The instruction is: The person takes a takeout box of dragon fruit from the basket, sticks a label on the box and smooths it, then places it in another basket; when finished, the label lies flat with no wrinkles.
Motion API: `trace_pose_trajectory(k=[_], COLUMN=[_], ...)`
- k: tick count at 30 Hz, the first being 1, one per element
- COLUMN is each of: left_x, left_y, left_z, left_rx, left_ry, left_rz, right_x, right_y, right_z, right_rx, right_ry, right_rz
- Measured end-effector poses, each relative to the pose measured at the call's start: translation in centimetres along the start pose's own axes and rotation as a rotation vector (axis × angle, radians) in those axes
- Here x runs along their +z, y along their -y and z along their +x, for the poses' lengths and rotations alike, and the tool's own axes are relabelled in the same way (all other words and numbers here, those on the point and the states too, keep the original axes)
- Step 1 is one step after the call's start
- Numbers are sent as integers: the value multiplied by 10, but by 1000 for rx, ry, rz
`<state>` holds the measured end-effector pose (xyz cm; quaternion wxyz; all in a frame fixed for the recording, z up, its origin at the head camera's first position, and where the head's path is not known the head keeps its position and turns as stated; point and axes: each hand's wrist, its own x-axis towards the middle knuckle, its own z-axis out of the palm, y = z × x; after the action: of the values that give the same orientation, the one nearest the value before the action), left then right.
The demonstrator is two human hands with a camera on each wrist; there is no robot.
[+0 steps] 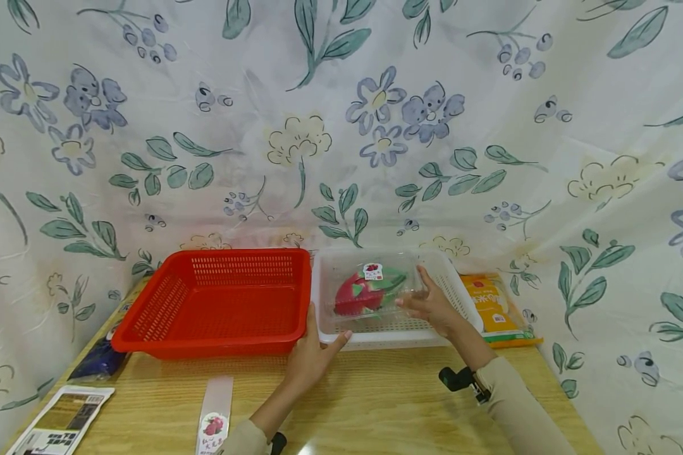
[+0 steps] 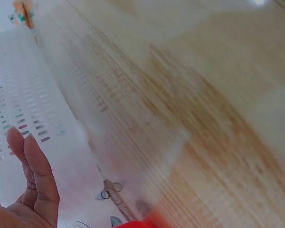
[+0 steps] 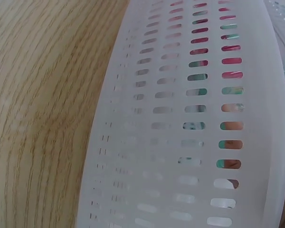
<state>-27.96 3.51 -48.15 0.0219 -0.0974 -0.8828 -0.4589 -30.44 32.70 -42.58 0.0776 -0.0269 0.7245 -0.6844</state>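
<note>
A clear plastic box [image 1: 395,262] with dark pink and green dragon fruit [image 1: 358,294] inside and a small label on its lid lies in the white basket [image 1: 375,341]. My right hand [image 1: 432,306] reaches over the basket's front rim and grips the right end of that box, thumb and fingers apart across its corner. Through the basket's slots the right wrist view shows bits of those fingers and the pink fruit. My left hand [image 1: 309,354] is at the front corner where the red basket [image 1: 205,347] and white basket meet, its fingers straight and thumb stretched out.
An orange and yellow packet [image 1: 492,306] lies right of the white basket, a dark blue packet [image 1: 99,357] left of the red one. Nearer on the wooden table [image 1: 375,404] are a white and brown pouch [image 1: 62,420] and a pale labelled strip [image 1: 215,404]. A flowered curtain [image 1: 319,126] hangs behind.
</note>
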Motion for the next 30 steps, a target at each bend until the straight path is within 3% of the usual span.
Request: trace_pose_trajectory(k=[30], left_x=[0], left_y=[-1], left_z=[-2], left_rx=[-16], left_ry=[-10], left_rz=[9], right_x=[-2], right_y=[-8], right_z=[14], right_rx=[51], right_ry=[-21], right_rz=[-82])
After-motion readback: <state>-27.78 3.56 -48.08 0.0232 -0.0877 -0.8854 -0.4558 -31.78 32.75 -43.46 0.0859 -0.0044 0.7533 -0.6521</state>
